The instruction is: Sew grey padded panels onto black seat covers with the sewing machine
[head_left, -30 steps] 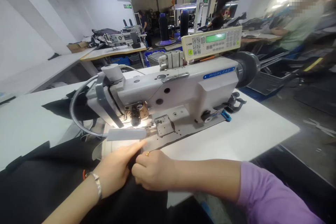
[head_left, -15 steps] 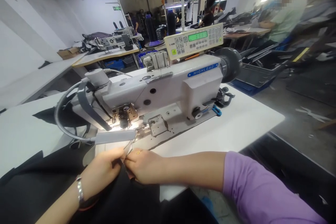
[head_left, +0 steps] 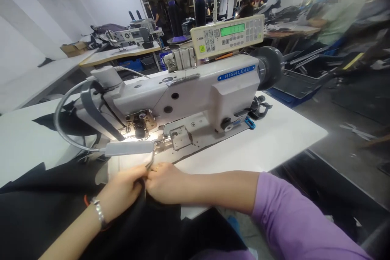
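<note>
The person's left hand (head_left: pixel 123 191) and right hand (head_left: pixel 166 183) meet at the fingertips, both closed on a raised edge of black cloth (head_left: pixel 128 237). The cloth spreads across the near left and reaches below the right hand. At the far left, a cardboard box (head_left: pixel 74 48) sits on a second surface (head_left: pixel 61 67). A silver bracelet (head_left: pixel 98 213) rings the left wrist. Just beyond the fingers, a lamp (head_left: pixel 129 148) lights the left end of the sewing machine (head_left: pixel 195 93), which stands on the white surface (head_left: pixel 283 134). Dark thread cones (head_left: pixel 175 20) stand behind it, and a control panel (head_left: pixel 228 35) with a green screen sits above. A small blue tool (head_left: pixel 250 122) lies beside its base. Near right, a purple sleeve (head_left: pixel 292 211) covers the right upper arm; far right, beyond a grey crate (head_left: pixel 300 79), is a blurred co-worker (head_left: pixel 343 18).
</note>
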Demonstrator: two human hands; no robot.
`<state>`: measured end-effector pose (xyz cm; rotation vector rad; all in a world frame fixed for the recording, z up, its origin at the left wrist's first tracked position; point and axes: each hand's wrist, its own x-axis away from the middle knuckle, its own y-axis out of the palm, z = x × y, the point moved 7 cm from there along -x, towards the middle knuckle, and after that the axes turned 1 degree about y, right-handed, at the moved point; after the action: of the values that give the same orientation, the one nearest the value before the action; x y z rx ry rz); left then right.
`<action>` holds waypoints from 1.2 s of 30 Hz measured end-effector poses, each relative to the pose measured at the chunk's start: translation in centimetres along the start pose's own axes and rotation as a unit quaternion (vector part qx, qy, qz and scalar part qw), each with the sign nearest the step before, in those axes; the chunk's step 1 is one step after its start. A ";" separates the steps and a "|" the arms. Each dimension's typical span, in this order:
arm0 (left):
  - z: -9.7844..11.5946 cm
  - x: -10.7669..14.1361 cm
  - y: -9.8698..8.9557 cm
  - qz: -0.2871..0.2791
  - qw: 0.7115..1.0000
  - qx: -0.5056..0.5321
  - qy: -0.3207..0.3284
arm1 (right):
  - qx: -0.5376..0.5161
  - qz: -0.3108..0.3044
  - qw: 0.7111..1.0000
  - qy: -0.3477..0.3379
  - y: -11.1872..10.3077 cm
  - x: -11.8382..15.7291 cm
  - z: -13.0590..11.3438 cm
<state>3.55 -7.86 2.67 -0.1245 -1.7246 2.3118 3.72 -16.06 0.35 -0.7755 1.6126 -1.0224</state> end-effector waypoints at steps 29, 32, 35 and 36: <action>-1.0 -2.3 1.5 -0.063 0.975 -0.180 -0.114 | 0.067 0.097 0.990 -0.080 -1.5 -0.4 0.1; -1.4 -3.0 1.5 -0.062 0.970 -0.207 -0.107 | 0.056 0.074 0.993 -0.075 -1.1 -0.5 0.4; -1.7 -3.6 1.6 -0.063 0.966 -0.230 -0.103 | 0.054 0.050 0.995 -0.068 -0.7 -0.5 0.7; -1.7 -3.8 1.5 -0.063 0.964 -0.237 -0.103 | 0.057 0.048 0.995 -0.063 -0.5 -0.5 0.8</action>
<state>7.31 -7.66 0.44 0.1408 -2.2887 1.8359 4.62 -16.03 0.97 -0.6660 1.4557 -0.9685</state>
